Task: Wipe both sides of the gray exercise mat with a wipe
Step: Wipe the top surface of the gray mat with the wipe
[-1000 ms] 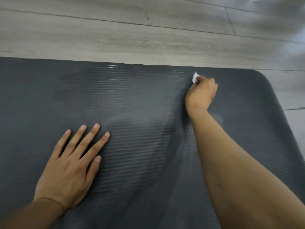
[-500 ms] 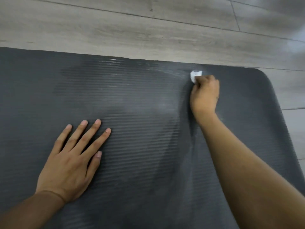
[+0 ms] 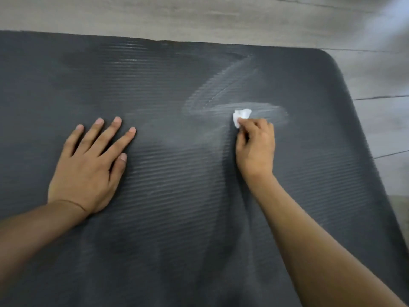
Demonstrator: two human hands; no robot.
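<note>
Wiping of the top face is in hand: right hand [image 3: 254,147] pinches the wipe [image 3: 241,116] onto the gray mat [image 3: 177,218] on the floor [image 3: 199,16], left hand [image 3: 88,169] pressed flat, fingers spread; next, we judge, strokes toward the unstreaked right end.

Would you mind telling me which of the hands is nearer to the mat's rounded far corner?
The right hand, gripping the wipe, lies below and left of that corner; the left hand rests flat much farther left.

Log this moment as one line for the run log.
left hand: flat on gray mat | right hand: pinching white wipe against mat | pale streak beside wipe
</note>
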